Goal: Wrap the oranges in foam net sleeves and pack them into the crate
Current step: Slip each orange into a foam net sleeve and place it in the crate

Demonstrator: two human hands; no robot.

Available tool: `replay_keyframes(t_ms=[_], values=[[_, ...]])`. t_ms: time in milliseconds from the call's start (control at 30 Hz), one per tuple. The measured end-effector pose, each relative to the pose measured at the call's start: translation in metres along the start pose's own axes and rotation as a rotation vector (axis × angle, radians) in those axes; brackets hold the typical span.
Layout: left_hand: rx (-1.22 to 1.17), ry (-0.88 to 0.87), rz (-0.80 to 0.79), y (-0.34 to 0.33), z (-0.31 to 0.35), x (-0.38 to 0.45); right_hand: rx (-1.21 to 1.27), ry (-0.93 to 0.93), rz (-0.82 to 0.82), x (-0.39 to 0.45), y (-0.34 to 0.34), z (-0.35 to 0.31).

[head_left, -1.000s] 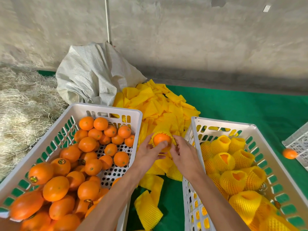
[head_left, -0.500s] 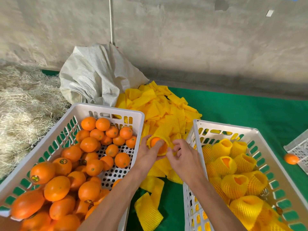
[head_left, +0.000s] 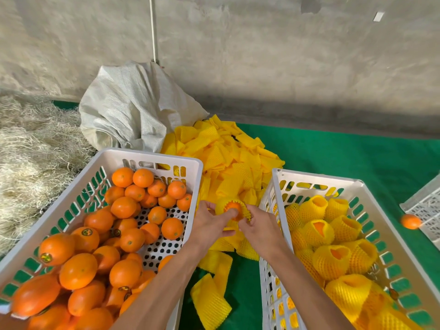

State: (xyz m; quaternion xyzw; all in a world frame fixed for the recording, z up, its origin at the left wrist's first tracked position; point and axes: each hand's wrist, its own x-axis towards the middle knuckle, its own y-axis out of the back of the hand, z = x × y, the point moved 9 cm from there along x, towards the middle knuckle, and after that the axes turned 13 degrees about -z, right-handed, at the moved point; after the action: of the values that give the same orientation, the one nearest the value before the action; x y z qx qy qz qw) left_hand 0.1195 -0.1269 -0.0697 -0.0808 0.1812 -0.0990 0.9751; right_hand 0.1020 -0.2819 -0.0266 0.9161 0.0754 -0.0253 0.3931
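Observation:
Between the two crates, both hands hold one orange [head_left: 232,207] that sits partly inside a yellow foam net sleeve [head_left: 245,211]. My left hand [head_left: 210,222] grips it from the left, thumb across the fruit. My right hand [head_left: 258,225] pinches the sleeve's right edge. The white crate on the left [head_left: 152,156] is full of bare oranges [head_left: 123,207]. The white crate on the right [head_left: 316,179] holds several sleeved oranges [head_left: 319,232]. A heap of flat yellow sleeves [head_left: 221,151] lies behind the hands.
A grey woven sack [head_left: 133,108] slumps against the concrete wall at the back. Straw [head_left: 28,158] covers the ground at left. Green matting [head_left: 357,156] lies under the crates. A loose orange [head_left: 410,221] rests by a third white crate [head_left: 426,206] at right. Loose sleeves [head_left: 210,298] lie between the crates.
The sleeve has been drawn further over the orange, leaving less bare fruit showing. Both hands have stayed together between the crates.

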Motion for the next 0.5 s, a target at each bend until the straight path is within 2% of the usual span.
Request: replay_keyframes(t_ms=[67, 133, 200, 367, 433, 500], values=[[0.127, -0.094, 0.080, 0.006, 0.005, 0.003, -0.031, 0.045, 0.014, 0.000, -0.002, -0.006], [0.368, -0.182, 0.192, 0.012, 0.015, 0.002, -0.104, 0.101, 0.034, 0.000, -0.002, -0.015], [0.430, -0.232, 0.220, 0.014, 0.020, 0.001, -0.137, 0.110, 0.049, 0.001, -0.002, -0.017], [0.486, -0.402, 0.097, 0.003, 0.031, -0.005, 0.006, 0.082, 0.210, -0.009, 0.025, -0.012], [0.617, -0.486, -0.019, -0.014, 0.036, -0.012, 0.134, 0.061, 0.167, -0.004, 0.030, -0.008], [0.780, -0.577, -0.095, -0.029, 0.042, -0.020, 0.240, 0.043, 0.014, 0.008, 0.024, -0.006]])
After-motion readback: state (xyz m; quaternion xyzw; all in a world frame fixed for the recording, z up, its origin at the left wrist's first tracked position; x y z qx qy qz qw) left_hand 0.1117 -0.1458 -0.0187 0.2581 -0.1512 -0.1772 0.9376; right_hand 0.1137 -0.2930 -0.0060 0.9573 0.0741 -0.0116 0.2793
